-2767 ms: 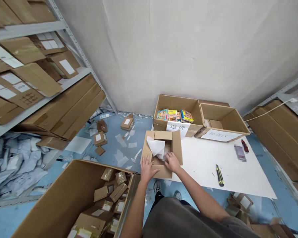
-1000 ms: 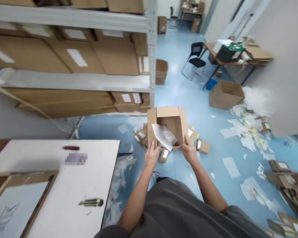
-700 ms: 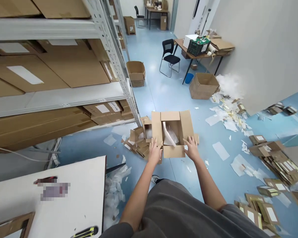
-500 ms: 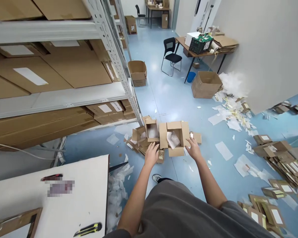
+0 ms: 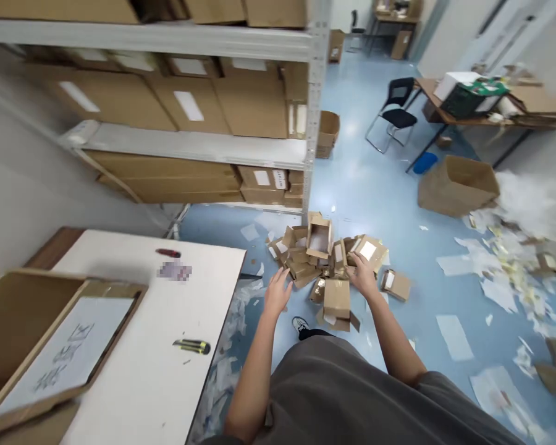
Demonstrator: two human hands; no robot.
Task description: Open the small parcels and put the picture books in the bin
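My left hand (image 5: pixel 277 295) is raised with its fingers apart and holds nothing. It is nearest to a pile of flattened and torn cardboard (image 5: pixel 301 262) on the floor. My right hand (image 5: pixel 364 276) has its fingers spread in front of a carton with a white label (image 5: pixel 368 248); whether they touch is unclear. Between and below the hands is a small carton (image 5: pixel 336 298), its bottom side up and its open flaps facing down. Beyond it, an open carton (image 5: pixel 319 238) stands in the pile. Another small box (image 5: pixel 396 284) lies right of my right hand.
A white table (image 5: pixel 167 309) at my left bears a yellow-black utility knife (image 5: pixel 192 346), a red knife (image 5: pixel 168 253) and a large carton (image 5: pixel 106 289). Shelving (image 5: pixel 204 145) with cartons stands ahead. Paper scraps (image 5: pixel 500 259) litter the floor at right, near a large open box (image 5: pixel 458 185).
The view has turned to the left. The open carton with white padding between my hands is now flipped over, flaps down, and lower in view. My hands have moved apart from it.
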